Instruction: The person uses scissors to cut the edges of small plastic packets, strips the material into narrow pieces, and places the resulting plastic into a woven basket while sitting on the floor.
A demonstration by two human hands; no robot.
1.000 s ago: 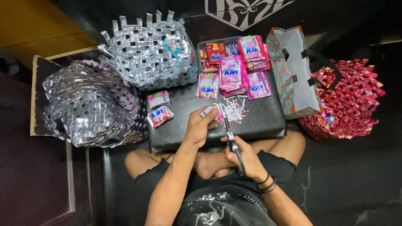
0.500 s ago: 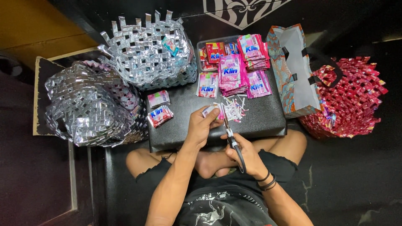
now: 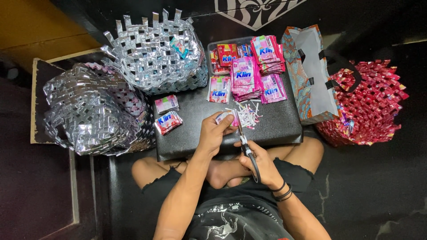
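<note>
Gripping a small sachet [image 3: 226, 117] at the table's [image 3: 195, 111] six-o'clock edge, the left hand [image 3: 213, 133] should hold it taut while the right hand [image 3: 262, 164], fingers closed around scissors [image 3: 245, 144], trims slowly, blades well off the fingertips.

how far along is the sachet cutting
Done: a heap of trimmed strips lies on the black board. In hand: the left hand holds a sachet while the right hand works scissors. Left: stacks of pink sachets uncut.
</note>
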